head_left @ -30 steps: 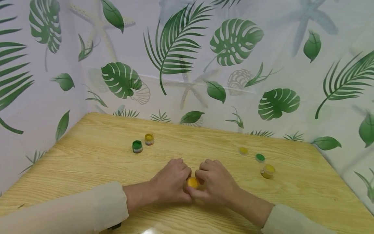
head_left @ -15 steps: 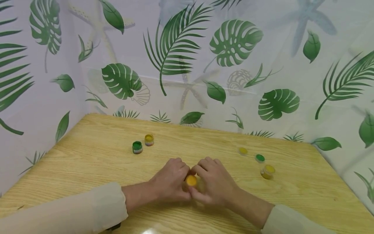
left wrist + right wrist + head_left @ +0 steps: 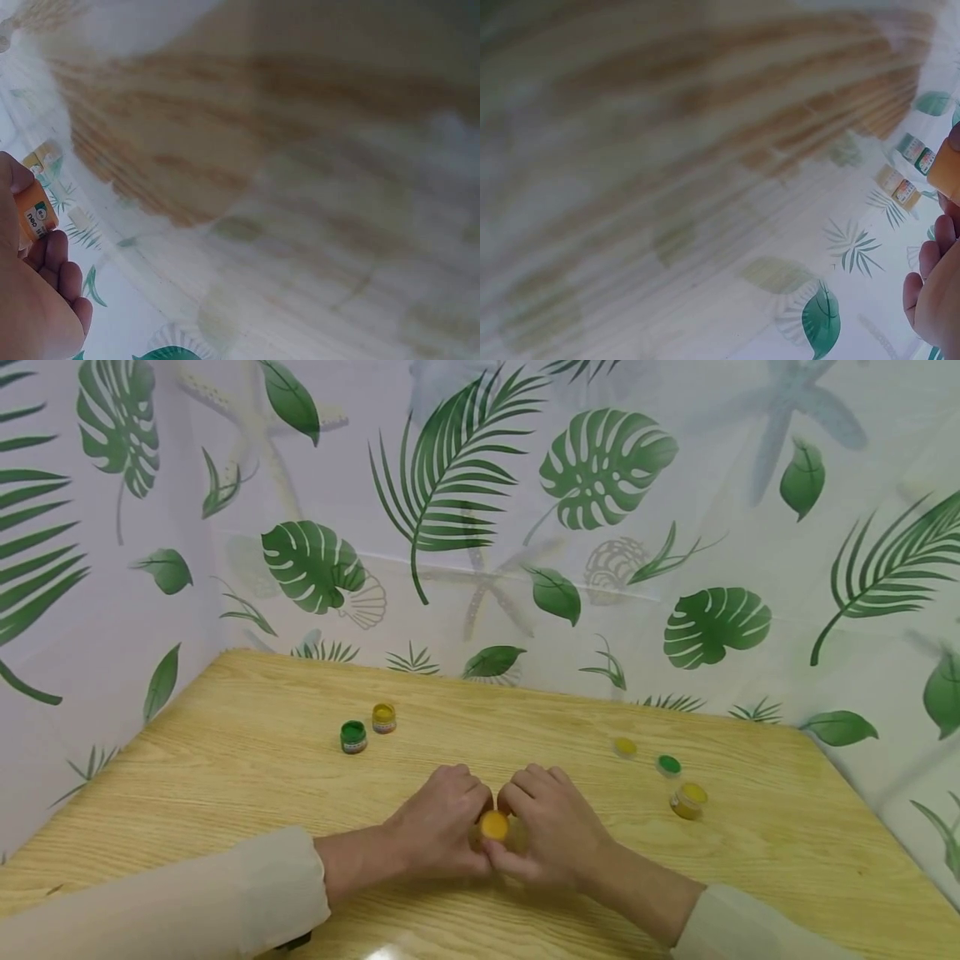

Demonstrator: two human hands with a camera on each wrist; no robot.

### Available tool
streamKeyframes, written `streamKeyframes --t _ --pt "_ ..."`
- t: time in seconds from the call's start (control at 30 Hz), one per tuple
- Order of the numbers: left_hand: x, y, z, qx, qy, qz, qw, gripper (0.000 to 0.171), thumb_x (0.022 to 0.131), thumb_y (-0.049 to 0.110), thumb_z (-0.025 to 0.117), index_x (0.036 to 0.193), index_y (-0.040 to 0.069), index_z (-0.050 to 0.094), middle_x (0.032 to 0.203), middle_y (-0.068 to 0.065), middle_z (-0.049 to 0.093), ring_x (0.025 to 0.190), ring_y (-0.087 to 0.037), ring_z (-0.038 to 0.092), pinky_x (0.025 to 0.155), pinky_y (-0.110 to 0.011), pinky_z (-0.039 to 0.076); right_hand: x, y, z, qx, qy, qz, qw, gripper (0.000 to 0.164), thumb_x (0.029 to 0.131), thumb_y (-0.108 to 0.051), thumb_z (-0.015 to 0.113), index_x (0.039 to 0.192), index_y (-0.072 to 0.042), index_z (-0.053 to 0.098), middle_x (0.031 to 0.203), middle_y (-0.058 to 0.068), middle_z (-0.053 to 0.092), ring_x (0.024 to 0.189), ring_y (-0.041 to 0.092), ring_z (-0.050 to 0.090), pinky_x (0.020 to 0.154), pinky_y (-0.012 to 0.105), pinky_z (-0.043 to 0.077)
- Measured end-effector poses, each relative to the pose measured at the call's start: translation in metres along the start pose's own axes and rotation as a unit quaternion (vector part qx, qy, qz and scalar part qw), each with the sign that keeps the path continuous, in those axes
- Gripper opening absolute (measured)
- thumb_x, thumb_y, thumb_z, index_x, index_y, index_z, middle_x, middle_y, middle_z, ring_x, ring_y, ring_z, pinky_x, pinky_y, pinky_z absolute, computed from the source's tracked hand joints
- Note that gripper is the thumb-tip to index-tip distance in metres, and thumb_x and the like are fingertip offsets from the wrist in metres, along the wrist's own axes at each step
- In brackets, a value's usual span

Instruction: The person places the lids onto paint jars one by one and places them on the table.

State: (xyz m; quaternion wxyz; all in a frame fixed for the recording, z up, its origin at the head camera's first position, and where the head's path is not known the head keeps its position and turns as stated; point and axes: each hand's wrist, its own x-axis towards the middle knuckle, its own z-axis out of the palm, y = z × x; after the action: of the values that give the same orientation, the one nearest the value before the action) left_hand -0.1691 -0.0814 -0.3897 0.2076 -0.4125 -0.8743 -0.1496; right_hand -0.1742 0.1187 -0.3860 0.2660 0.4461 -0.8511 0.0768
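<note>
Both your left hand (image 3: 438, 822) and right hand (image 3: 557, 828) grip round orange plastic jar (image 3: 494, 825), barely moved in past second; work seems unadvanced. Open round green plastic jar (image 3: 353, 739) beyond it, leftward.

Soft, even light in the head view, with white glare (image 3: 384, 952) on the table (image 3: 262, 777) at the bottom edge; both wrist views hazy, heavily blurred up close

Behind the wood-grain tabletop (image 3: 262, 785) stands a pale covering (image 3: 337, 485) printed with green leaves (image 3: 557, 596), starfish (image 3: 795, 392) and shells (image 3: 617, 570); white glare (image 3: 384, 953) shines at the tabletop's near side.
</note>
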Motion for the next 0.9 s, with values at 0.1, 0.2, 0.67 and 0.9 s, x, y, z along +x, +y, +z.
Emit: streamKeyframes --t 0.1,0.2,0.67,0.9 --pt "0.0 0.0 0.0 0.002 -0.004 0.001 1.0 0.031 0.072 0.042 0.078 0.08 0.015 0.064 0.071 0.008 0.06 0.068 -0.007 0.044 0.071 -0.023 0.039 0.0 0.0 0.0 -0.004 0.004 0.0 1.0 0.029 0.078 -0.044 0.069 0.079 -0.018 0.056 0.078 -0.007 0.053 0.074 0.01 0.045 0.068 0.027 0.035" --pt "0.0 0.0 0.0 0.001 -0.007 -0.001 1.0 0.033 0.071 0.043 0.079 0.08 0.016 0.064 0.071 0.009 0.059 0.069 -0.007 0.044 0.071 -0.023 0.039 0.0 -0.001 0.0 -0.006 0.002 0.007 1.0 0.03 0.077 -0.045 0.07 0.077 -0.019 0.056 0.076 -0.008 0.052 0.073 0.01 0.044 0.068 0.027 0.035" --pt "0.001 0.006 0.002 -0.005 -0.01 0.014 0.9998 0.039 0.068 0.049 0.081 0.072 0.017 0.058 0.066 0.01 0.052 0.065 -0.005 0.039 0.067 -0.02 0.034 0.005 -0.009 -0.001 -0.015 0.005 0.039 0.999 0.052 0.077 -0.043 0.07 0.052 -0.022 0.03 0.052 -0.014 0.023 0.052 0.004 0.026 0.061 0.023 0.023" --pt "0.002 0.005 0.001 -0.024 -0.027 -0.035 0.9987 0.03 0.07 0.041 0.078 0.078 0.015 0.064 0.069 0.01 0.056 0.068 -0.006 0.043 0.07 -0.022 0.038 0.001 -0.009 -0.007 -0.005 -0.052 0.083 0.995 0.034 0.085 -0.053 0.066 0.08 -0.021 0.058 0.076 -0.01 0.054 0.072 0.007 0.051 0.069 0.027 0.036"
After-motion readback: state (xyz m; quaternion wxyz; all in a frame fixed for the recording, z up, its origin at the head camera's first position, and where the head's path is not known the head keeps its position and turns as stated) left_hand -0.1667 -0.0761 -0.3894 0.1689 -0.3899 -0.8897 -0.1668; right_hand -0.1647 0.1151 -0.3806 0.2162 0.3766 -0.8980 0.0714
